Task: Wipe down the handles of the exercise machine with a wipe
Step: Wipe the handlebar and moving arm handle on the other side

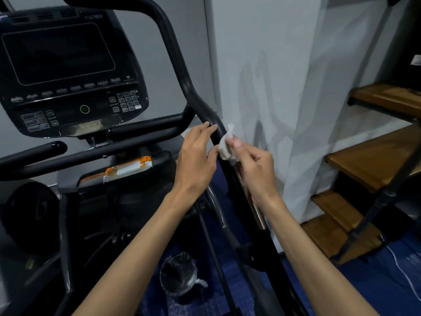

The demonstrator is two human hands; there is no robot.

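The black right handle bar [182, 71] of the exercise machine runs from the top down past my hands toward the floor. My right hand [255, 169] pinches a crumpled white wipe [226, 144] and presses it against the right side of that bar. My left hand [196, 160] rests on the bar's left side, fingertips touching it just above the wipe, thumb near the wipe. Shorter black inner handles [145, 131] stick out below the console [68, 71].
An orange-and-white wipes pack [123, 171] lies on the machine's tray. A plastic-lined bin [178, 274] stands on the blue floor below. White curtain [284, 87] hangs right of the bar; wooden stair steps [373, 165] are at far right. A weight plate [29, 215] sits at left.
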